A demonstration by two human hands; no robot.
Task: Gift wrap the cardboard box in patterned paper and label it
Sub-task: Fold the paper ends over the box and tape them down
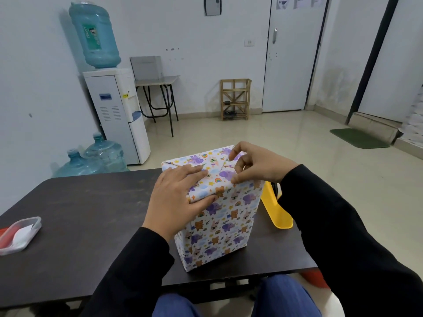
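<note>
Dark desk (91,202), box (224,225) upright, left hand (178,197) flat on top, right hand (258,165) pinching paper (219,175). Likely stiff inside, thin wrap: hold sides gently.

The person wears a black long-sleeved top: the left sleeve (128,271) and the right sleeve (343,225) are plain, matte and loose, with soft folds along the forearm and at the elbow. Each ends in a simple hem at the wrist, where the bare left hand (176,202) and right hand (256,165) come out, and the 2 sleeves are the same dark, smooth cloth as far up as they show. Low in the view the 2 knees are covered by blue trousers (281,298), a mid-blue cloth with faint lengthwise lines and a few creases.
</note>
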